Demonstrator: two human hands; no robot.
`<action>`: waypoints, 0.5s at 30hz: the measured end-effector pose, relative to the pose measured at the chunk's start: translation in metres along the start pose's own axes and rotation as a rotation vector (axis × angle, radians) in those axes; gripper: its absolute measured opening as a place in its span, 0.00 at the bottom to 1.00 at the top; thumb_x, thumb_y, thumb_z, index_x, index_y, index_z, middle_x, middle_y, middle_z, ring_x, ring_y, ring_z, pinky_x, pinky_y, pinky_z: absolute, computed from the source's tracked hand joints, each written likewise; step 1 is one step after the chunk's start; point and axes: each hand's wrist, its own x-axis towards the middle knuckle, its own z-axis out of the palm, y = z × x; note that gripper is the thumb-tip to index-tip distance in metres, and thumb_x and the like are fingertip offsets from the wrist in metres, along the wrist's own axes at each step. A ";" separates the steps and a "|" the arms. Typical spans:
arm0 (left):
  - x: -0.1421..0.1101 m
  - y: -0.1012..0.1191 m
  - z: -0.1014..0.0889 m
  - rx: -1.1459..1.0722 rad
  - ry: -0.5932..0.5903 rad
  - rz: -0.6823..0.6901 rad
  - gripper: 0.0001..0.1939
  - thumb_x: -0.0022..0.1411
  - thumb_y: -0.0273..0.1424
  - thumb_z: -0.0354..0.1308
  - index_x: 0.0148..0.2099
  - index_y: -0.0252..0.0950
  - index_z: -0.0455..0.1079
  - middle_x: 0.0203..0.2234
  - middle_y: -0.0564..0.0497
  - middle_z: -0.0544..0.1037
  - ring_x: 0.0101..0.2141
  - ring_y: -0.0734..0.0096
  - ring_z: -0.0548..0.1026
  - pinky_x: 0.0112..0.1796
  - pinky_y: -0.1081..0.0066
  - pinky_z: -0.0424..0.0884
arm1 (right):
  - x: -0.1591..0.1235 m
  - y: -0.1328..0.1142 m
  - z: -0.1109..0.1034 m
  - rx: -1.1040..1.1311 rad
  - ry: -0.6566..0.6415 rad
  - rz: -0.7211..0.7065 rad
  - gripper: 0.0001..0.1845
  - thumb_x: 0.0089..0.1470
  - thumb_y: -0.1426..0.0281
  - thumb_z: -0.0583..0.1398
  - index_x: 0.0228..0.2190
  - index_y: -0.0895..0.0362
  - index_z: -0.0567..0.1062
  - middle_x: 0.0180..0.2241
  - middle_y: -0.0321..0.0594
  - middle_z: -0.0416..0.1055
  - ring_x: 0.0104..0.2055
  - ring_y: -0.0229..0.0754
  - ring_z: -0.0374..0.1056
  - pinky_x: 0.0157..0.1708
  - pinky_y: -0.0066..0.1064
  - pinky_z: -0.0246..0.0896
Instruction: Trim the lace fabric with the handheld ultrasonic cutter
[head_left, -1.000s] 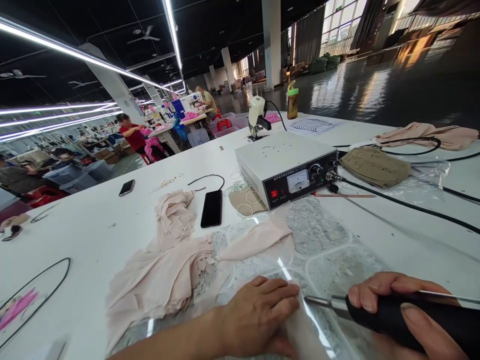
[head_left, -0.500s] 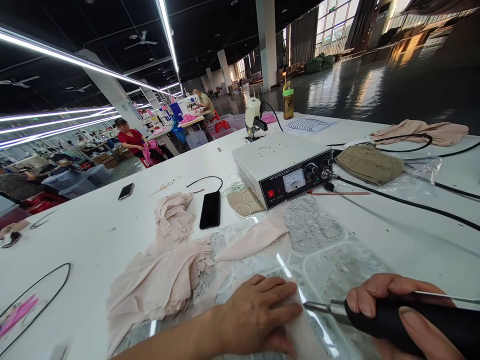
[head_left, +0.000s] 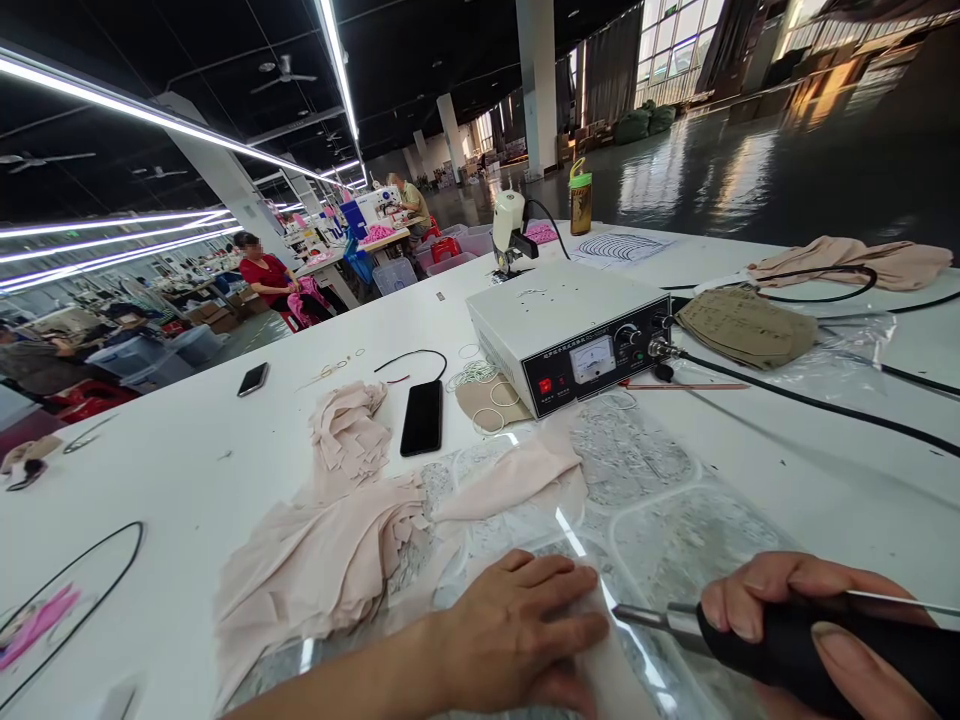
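- Here, at the counter's (head_left: 187,430) near edge, the left hand (head_left: 517,630) is lying flat, fingers spread, pressing pale fabric (head_left: 600,670).
- The right hand (head_left: 802,620) is gripping a black-handled tool (head_left: 780,645), its metal tip just beside the left fingers (head_left: 577,632).

fabric (head_left: 330,560) pale pink; tool handle (head_left: 825,650) black; table (head_left: 187,440) white

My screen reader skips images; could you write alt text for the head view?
Left hand presses pale fabric flat while right hand holds a black-handled tool, tip beside it. A white control box and phone lie behind.
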 end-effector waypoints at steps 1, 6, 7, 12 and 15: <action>0.000 0.000 0.000 -0.006 0.000 -0.002 0.29 0.70 0.55 0.49 0.58 0.37 0.67 0.60 0.46 0.70 0.58 0.63 0.69 0.50 0.67 0.67 | 0.000 0.000 0.000 0.013 -0.018 -0.007 0.15 0.51 0.56 0.68 0.36 0.49 0.72 0.28 0.40 0.61 0.25 0.47 0.62 0.23 0.44 0.70; 0.000 0.000 0.000 0.002 -0.028 -0.006 0.32 0.69 0.56 0.49 0.61 0.37 0.66 0.60 0.44 0.70 0.58 0.62 0.69 0.50 0.67 0.68 | 0.000 -0.003 -0.002 0.012 -0.061 -0.039 0.12 0.56 0.58 0.66 0.37 0.49 0.71 0.27 0.40 0.61 0.23 0.44 0.60 0.23 0.40 0.69; -0.001 0.000 0.000 0.004 -0.028 -0.005 0.31 0.69 0.56 0.49 0.60 0.38 0.67 0.60 0.45 0.70 0.58 0.62 0.69 0.49 0.67 0.68 | 0.000 -0.004 -0.002 0.008 -0.068 -0.035 0.12 0.56 0.58 0.66 0.36 0.49 0.71 0.27 0.39 0.61 0.24 0.45 0.60 0.23 0.40 0.69; -0.001 -0.002 0.001 0.001 0.017 0.007 0.26 0.69 0.56 0.50 0.58 0.45 0.70 0.61 0.48 0.69 0.57 0.62 0.70 0.48 0.67 0.68 | 0.001 -0.007 0.009 0.007 -0.065 -0.058 0.13 0.54 0.58 0.68 0.36 0.49 0.71 0.28 0.39 0.63 0.24 0.44 0.61 0.23 0.40 0.70; -0.001 -0.002 0.001 -0.013 0.008 0.003 0.26 0.70 0.55 0.50 0.58 0.46 0.70 0.61 0.47 0.69 0.57 0.61 0.70 0.49 0.67 0.67 | 0.006 -0.012 0.025 0.004 -0.043 -0.035 0.14 0.51 0.61 0.70 0.34 0.50 0.71 0.28 0.38 0.63 0.24 0.43 0.62 0.24 0.39 0.71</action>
